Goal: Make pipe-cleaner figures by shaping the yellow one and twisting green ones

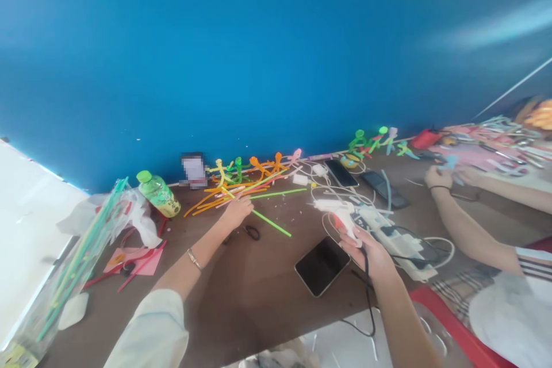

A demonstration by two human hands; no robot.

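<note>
My right hand [366, 248] is wrapped round the handle of a white hot glue gun [334, 206], its nozzle pointing left and a black cord hanging below. My left hand [238, 211] is low over the table, fingers curled on a yellow-green pipe cleaner [271, 223] that sticks out to the lower right. Just beyond that hand lies a loose pile of orange pipe cleaners [207, 200], with another green one beside it. Behind the pile stand small pipe-cleaner figures, among them an orange one [257, 167] and a green one [238, 169].
A phone [323, 266] lies between my arms. Black scissors [251, 233] lie near my left wrist. A green-capped bottle [158, 194] and a bag of pipe cleaners [81, 259] are left. Right are a power strip [403, 247] and a co-worker's hands [439, 178].
</note>
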